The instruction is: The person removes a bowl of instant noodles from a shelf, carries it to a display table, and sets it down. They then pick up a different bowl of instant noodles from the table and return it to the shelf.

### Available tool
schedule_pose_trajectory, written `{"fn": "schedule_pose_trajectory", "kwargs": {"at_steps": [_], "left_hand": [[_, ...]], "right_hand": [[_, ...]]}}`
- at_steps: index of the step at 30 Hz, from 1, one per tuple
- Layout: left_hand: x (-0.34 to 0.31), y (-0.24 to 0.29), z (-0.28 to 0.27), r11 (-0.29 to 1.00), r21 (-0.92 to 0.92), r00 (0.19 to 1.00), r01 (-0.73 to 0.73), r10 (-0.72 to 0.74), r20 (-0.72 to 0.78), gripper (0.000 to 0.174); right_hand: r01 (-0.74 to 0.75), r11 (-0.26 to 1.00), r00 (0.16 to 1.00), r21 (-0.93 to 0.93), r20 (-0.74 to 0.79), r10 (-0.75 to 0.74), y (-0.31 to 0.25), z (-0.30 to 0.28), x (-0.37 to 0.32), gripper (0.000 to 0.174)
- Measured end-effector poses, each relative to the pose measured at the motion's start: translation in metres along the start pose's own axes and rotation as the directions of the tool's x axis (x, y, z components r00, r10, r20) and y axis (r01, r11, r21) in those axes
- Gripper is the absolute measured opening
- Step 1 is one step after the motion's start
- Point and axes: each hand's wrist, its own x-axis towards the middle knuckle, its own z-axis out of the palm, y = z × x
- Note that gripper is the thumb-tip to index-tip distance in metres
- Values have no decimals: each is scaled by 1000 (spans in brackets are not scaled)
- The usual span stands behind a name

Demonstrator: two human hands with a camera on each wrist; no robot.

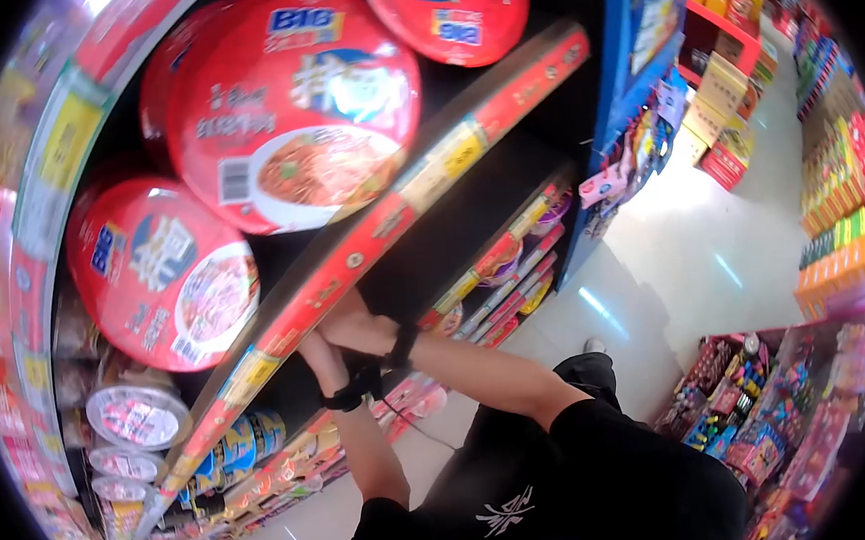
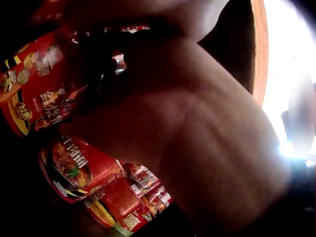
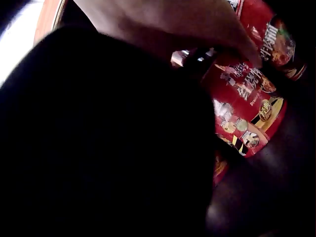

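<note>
In the head view my left hand [image 1: 320, 356] and right hand [image 1: 354, 326] reach close together under a shelf edge, fingers hidden. The left wrist view has my left hand [image 2: 148, 113] large and shadowed, its far end against a red instant noodle tub [image 2: 54, 106]. In the right wrist view the end of the left hand [image 3: 217, 34] overlaps the top of that noodle tub [image 3: 242, 94]; a black shape covers the left half. I cannot tell how the right fingers lie. More red noodle tubs [image 2: 79, 165] sit beside the left hand.
Large red noodle bowls [image 1: 301, 109] stand above a shelf edge [image 1: 380, 234] that slants over both hands. Small round-lidded tubs [image 1: 140, 416] and blue packs [image 1: 239, 449] sit at lower left. Display bins [image 1: 745, 429] stand behind; yellow boxes [image 1: 717, 105] line the aisle.
</note>
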Motion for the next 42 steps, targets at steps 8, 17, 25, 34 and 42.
{"fn": "schedule_pose_trajectory", "kwargs": {"at_steps": [8,17,25,34,42], "left_hand": [[-32,21,67,958,280,987,-56,95,-129,50],[-21,-6,62,855,433,917,-285,374,-135,57],[-174,-52,133,460,479,659,-747,608,443,23],[-298,-177,320,822,371,187,-433,-321,929,22],[-361,-249,428,831,340,-115,-440,-428,896,37]], "right_hand": [[126,985,992,116,-46,-122,14,-67,-66,38],[263,939,944,221,142,-298,37,-161,-175,36],[-66,953,946,297,322,-35,108,-270,-261,34],[-172,976,978,-132,-144,153,209,-419,-382,20],[-515,853,778,-80,-461,427,257,-489,-535,9]]}}
